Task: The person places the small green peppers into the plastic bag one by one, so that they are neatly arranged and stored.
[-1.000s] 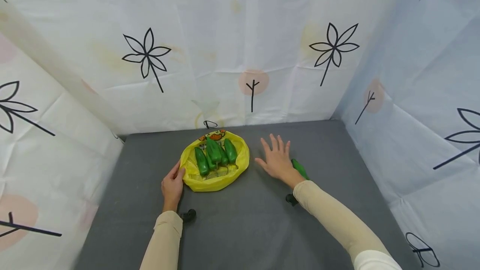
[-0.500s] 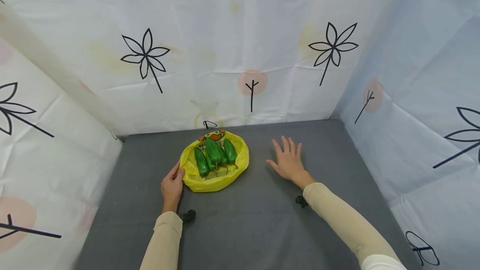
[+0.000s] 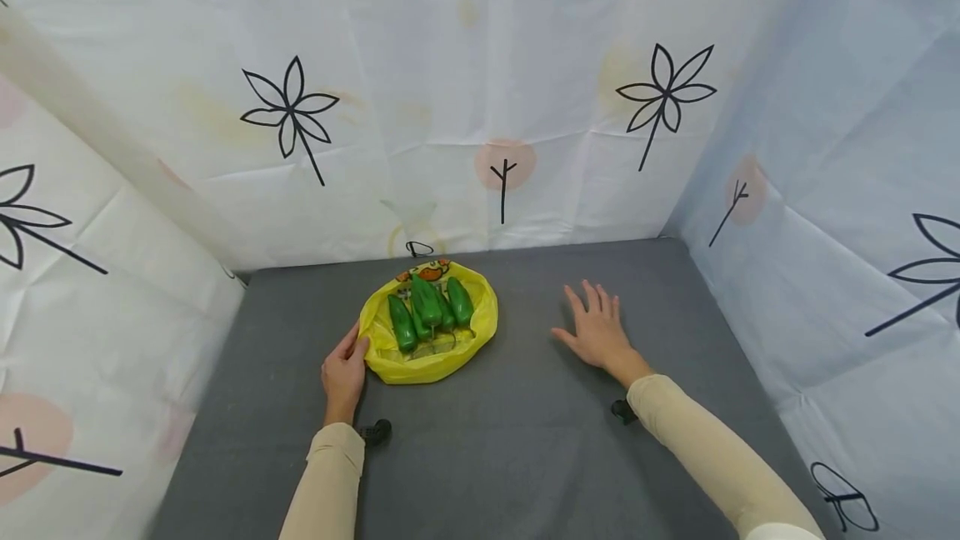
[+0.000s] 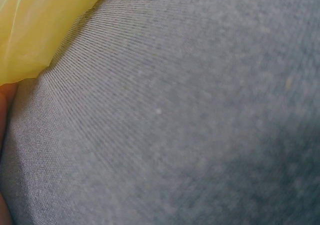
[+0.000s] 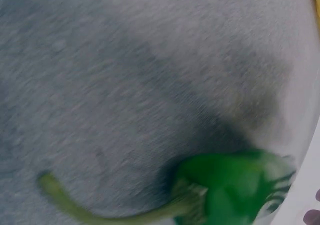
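A yellow plastic bag [image 3: 412,372] with its edge rolled down lies at the back left of the table, several green peppers [image 3: 426,300] inside. At its left side my left hand [image 3: 345,373] pinches the rim between thumb and fingers. The left wrist view catches a fold of the bag [image 4: 35,30] above a sliver of finger. To the right, my right hand [image 3: 602,337] hovers palm down over the table, fingers spread, holding nothing. Under it, a single green pepper [image 5: 225,190] with a long curved stem shows in the right wrist view; the hand hides it in the head view.
Grey cloth covers the table [image 3: 480,457]. Patterned white fabric [image 3: 555,90] encloses it at the back and on both sides. Each wrist carries a small dark camera [image 3: 377,432].
My right hand has moved to the right in steps, from beside the lone pepper to over it, hiding it from the head view. The left hand and bag stay put.
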Tool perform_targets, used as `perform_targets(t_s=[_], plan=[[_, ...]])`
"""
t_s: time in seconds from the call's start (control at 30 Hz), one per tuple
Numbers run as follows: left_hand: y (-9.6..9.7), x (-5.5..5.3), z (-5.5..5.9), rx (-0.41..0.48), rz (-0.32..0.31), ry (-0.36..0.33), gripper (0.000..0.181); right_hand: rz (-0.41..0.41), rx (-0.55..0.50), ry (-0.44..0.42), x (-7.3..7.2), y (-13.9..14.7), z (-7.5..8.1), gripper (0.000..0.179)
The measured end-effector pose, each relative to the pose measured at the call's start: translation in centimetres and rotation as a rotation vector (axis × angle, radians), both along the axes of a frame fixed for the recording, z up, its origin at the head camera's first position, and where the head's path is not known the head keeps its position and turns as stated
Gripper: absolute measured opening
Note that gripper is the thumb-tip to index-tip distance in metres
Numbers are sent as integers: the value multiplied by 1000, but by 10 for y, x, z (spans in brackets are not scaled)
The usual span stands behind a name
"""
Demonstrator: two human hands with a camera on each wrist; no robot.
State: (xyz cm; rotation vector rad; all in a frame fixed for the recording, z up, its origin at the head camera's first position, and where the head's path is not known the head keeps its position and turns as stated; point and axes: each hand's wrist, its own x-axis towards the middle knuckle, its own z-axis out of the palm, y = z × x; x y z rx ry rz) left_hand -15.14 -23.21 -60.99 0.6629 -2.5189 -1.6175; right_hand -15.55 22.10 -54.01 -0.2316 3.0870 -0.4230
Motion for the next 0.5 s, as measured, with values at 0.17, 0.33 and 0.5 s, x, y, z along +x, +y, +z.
perform_targets(t_s=[0.17,0.33,0.5], plan=[[0,0,-1,-13,-8,18,49,6,2,-16,6,13,-3,88],[0,0,-2,-13,-3,17,50,10,-2,-61,12,23,-4,90],[0,-1,-4,-21,-5,10,50,9,-16,-73,18,30,-5,90]])
